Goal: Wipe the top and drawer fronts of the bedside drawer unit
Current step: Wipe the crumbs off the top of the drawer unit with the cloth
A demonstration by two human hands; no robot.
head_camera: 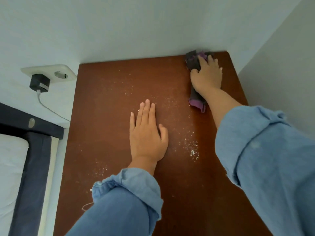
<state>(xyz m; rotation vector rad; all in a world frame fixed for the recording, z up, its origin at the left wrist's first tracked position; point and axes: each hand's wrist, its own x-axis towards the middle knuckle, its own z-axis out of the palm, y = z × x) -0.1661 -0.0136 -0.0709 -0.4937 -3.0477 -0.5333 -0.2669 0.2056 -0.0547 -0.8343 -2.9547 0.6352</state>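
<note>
The brown top of the bedside drawer unit (105, 126) fills the middle of the view, seen from above. White dust and crumbs (192, 149) are scattered across it. My right hand (207, 77) presses a grey and purple cloth (193, 63) onto the far right corner of the top, close to the wall. My left hand (147, 133) lies flat on the middle of the top, palm down, fingers together, holding nothing. The drawer fronts are out of sight below the frame.
White walls meet the unit at the back and on the right. A wall socket (59, 74) with a black charger (40, 83) and white cable (49, 109) sits to the left. A bed with a dark frame (34, 159) and white mattress (12, 167) stands at the left.
</note>
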